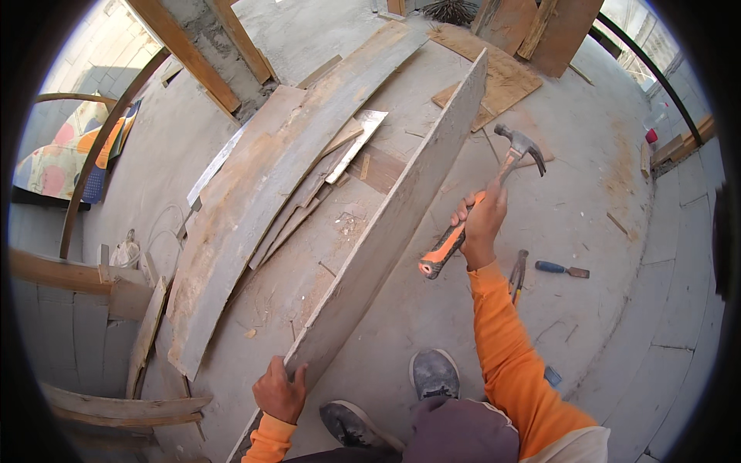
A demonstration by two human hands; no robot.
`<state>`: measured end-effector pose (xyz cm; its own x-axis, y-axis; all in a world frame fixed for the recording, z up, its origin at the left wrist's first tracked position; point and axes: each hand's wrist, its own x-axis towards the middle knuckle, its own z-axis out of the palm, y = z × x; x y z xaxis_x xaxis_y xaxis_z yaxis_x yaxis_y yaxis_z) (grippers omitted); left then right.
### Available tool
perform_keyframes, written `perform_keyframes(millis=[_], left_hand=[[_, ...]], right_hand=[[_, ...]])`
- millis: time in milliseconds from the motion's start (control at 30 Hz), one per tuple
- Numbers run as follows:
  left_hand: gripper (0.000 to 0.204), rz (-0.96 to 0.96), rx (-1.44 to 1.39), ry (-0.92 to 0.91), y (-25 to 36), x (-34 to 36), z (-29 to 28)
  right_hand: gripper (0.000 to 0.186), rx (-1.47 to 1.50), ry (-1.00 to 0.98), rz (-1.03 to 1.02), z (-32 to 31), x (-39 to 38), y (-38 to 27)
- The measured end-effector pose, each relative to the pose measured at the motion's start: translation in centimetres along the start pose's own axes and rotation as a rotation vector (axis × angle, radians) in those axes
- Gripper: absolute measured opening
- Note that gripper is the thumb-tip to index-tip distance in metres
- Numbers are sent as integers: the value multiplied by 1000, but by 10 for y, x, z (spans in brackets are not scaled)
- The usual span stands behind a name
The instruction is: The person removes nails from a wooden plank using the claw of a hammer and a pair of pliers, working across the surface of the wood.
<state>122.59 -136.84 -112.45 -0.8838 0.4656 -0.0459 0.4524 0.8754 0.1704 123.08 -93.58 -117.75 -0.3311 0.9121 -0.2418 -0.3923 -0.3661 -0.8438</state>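
Note:
My left hand (280, 390) grips the near part of a long grey wooden board (390, 220), which stands on its edge and slants away to the far right. The thumb lies over the board's top edge. To the right of the board, my right hand (484, 224) is wrapped round the orange and black handle of a claw hammer (522, 145). The hammer is held off the floor, its metal head pointing away from me and its claw toward the right. Thin nails (327, 268) stick out beside the board on its left side.
Wide weathered planks (262, 216) lie left of the board, with splintered scraps (359, 143) beside them. A chisel (562, 269) and pliers (519, 270) rest on the concrete floor at right. A plywood sheet (502, 77) lies at the back. Block walls (679, 309) bound the right side.

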Motion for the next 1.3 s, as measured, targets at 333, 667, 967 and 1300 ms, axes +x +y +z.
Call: perform_keyframes(millis=[333,667,967,1300], left_hand=[[40,-2,36,-13,0,-4,5],[40,-18,81,6,-1,-7,6],[38,1,61,34,3,-7,6],[38,-9,19,9,4,-7,6]], right_hand=[[20,225,75,9,72,105,-38],[21,338,126,13,84,89,-39],[22,391,150,5,88,88,-32],[28,330,218,-67,92,96,-36]])
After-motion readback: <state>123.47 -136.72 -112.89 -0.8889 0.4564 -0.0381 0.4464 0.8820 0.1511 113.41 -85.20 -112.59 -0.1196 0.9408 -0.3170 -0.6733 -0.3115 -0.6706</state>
